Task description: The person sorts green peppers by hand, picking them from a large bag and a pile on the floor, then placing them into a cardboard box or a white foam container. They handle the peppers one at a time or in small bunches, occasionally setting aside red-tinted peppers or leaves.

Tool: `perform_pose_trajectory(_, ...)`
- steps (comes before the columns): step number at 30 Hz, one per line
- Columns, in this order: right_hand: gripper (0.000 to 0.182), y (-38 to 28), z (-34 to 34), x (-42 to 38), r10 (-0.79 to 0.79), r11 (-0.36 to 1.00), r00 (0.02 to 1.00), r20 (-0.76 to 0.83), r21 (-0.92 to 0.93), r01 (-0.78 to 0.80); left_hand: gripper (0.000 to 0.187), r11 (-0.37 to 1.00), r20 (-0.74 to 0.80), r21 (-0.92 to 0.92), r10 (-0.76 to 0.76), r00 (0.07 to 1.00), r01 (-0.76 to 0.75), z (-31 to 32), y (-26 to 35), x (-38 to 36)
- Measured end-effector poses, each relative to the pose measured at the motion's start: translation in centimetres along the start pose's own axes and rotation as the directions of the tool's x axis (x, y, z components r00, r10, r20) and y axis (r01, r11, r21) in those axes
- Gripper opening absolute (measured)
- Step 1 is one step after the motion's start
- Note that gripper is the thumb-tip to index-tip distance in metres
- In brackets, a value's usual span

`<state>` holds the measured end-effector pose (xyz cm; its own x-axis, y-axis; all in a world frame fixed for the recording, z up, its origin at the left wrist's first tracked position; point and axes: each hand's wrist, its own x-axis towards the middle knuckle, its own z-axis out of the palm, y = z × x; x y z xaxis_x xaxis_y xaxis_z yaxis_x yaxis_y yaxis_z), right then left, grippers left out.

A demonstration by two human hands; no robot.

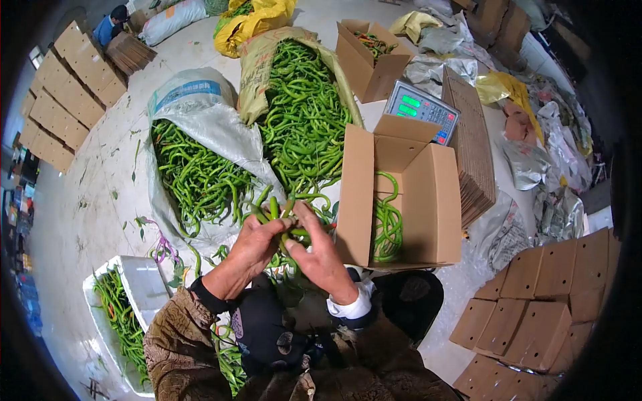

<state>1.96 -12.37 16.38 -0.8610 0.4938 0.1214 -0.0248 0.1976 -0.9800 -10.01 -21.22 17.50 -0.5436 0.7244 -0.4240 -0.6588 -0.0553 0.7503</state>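
My left hand [251, 250] and my right hand [321, 254] meet in the middle of the head view, both closed around a small bunch of long green peppers [277, 210]. The bunch stands between my palms, tips pointing up. Just right of my hands stands an open cardboard box [428, 200] with green peppers [388, 227] lying along its left inner wall. Beyond my hands two opened sacks spill heaps of green peppers, one at the left [197, 177] and one in the centre [304, 117].
A digital scale [422, 110] sits behind the open box. Stacked flat cardboard [471, 144] lies to its right, more folded boxes at the lower right [535, 314] and upper left [67, 93]. A white foam box [144, 284] holds peppers at lower left. A person [110, 27] crouches far back.
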Motion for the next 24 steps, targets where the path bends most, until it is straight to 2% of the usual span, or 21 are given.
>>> perform_pose_trajectory(1, 0.061, 0.1, -0.2, -0.4, 0.036, 0.995, 0.998, -0.051, 0.097, -0.031, 0.019, 1.0, -0.007, -0.011, 0.027, 1.0, -0.027, -0.5, -0.1, 0.4)
perform_pose_trajectory(2, 0.061, -0.2, -0.5, -1.0, 0.04, 0.994, 0.998, -0.051, 0.106, -0.035, 0.033, 0.998, -0.008, -0.056, -0.035, 0.999, 0.034, -1.2, 0.3, 0.8)
perform_pose_trajectory(4, 0.043, -2.0, -1.6, -2.3, 0.093, 0.989, 0.964, -0.25, 0.132, -0.061, 0.034, 0.993, -0.015, -0.061, -0.106, 0.994, 0.105, -1.6, 1.3, 1.3)
perform_pose_trajectory(6, 0.025, -1.6, -3.4, -3.9, 0.068, 0.998, 0.98, -0.187, 0.025, -0.065, 0.034, 0.996, 0.045, 0.012, -0.088, 0.995, 0.088, -2.6, 1.3, 2.3)
perform_pose_trajectory(8, 0.018, -1.2, -4.4, -5.2, 0.102, 0.992, 0.988, -0.118, 0.08, -0.093, 0.027, 0.988, 0.039, 0.066, -0.139, 0.989, 0.136, -2.5, 1.4, 3.2)
perform_pose_trajectory(10, 0.02, -1.4, -4.3, -5.4, 0.257, 0.95, 0.96, -0.115, 0.215, -0.229, 0.029, 0.976, -0.017, 0.117, -0.185, 0.983, 0.186, -1.8, 2.0, 4.9)
perform_pose_trajectory(12, 0.02, -1.6, -4.6, -4.7, 0.155, 0.976, 0.982, -0.109, 0.17, -0.135, 0.028, 0.978, -0.001, 0.166, -0.131, 0.991, 0.13, 0.6, 4.4, 8.1)
perform_pose_trajectory(13, 0.021, -2.8, -5.1, -4.2, 0.271, 0.953, 0.963, -0.016, 0.148, -0.265, 0.033, 0.952, -0.006, 0.294, -0.091, 0.996, 0.089, 3.0, 6.5, 10.3)
perform_pose_trajectory(14, 0.022, -2.8, -5.0, -4.1, 0.31, 0.931, 0.951, 0.007, 0.2, -0.305, 0.041, 0.982, 0.045, 0.189, 0.004, 0.999, -0.012, 5.6, 8.4, 13.0)
perform_pose_trajectory(15, 0.02, -1.3, -4.0, -4.5, 0.295, 0.908, 0.956, 0.005, 0.311, -0.282, 0.047, 0.949, 0.152, 0.298, 0.061, 0.987, -0.105, 7.4, 11.1, 18.1)
perform_pose_trajectory(16, 0.019, 0.4, -3.3, -4.9, 0.279, 0.871, 0.96, 0.011, 0.418, -0.258, 0.032, 0.956, 0.2, 0.224, 0.148, 0.969, -0.192, 11.6, 14.1, 21.6)
perform_pose_trajectory(17, 0.022, 1.3, -3.9, -4.9, 0.27, 0.901, 0.957, 0.105, 0.323, -0.29, 0.016, 0.707, 0.367, 0.493, 0.36, 0.858, -0.507, 14.6, 17.6, 26.1)
perform_pose_trajectory(18, 0.022, 2.6, -4.0, -6.3, 0.267, 0.903, 0.959, 0.095, 0.324, -0.283, 0.023, 0.192, 0.588, 0.624, 0.524, 0.616, -0.758, 16.9, 21.2, 29.5)
perform_pose_trajectory(19, 0.039, 4.2, -3.9, -8.4, 0.256, 0.884, 0.965, 0.055, 0.39, -0.257, 0.023, 0.521, 0.385, 0.56, 0.526, 0.759, -0.645, 19.1, 23.2, 32.4)
perform_pose_trajectory(20, 0.06, 5.3, -4.5, -9.0, 0.242, 0.868, 0.97, 0.011, 0.445, -0.222, 0.026, 0.786, 0.193, 0.389, 0.441, 0.877, -0.481, 21.1, 24.1, 34.3)
perform_pose_trajectory(21, 0.022, 0.9, -6.2, -4.3, 0.326, 0.944, 0.945, -0.039, 0.078, -0.322, 0.028, 0.717, 0.209, 0.441, 0.503, 0.838, -0.54, 22.2, 23.3, 33.7)
perform_pose_trajectory(22, 0.022, 0.1, -6.4, -3.8, 0.321, 0.945, 0.946, -0.051, 0.083, -0.317, 0.03, 0.636, 0.226, 0.499, 0.56, 0.797, -0.589, 22.2, 21.8, 32.3)
perform_pose_trajectory(24, 0.015, -0.6, -6.1, -3.3, 0.253, 0.962, 0.952, -0.17, 0.152, -0.228, 0.037, 0.679, 0.275, 0.452, 0.511, 0.814, -0.579, 19.9, 19.0, 29.5)
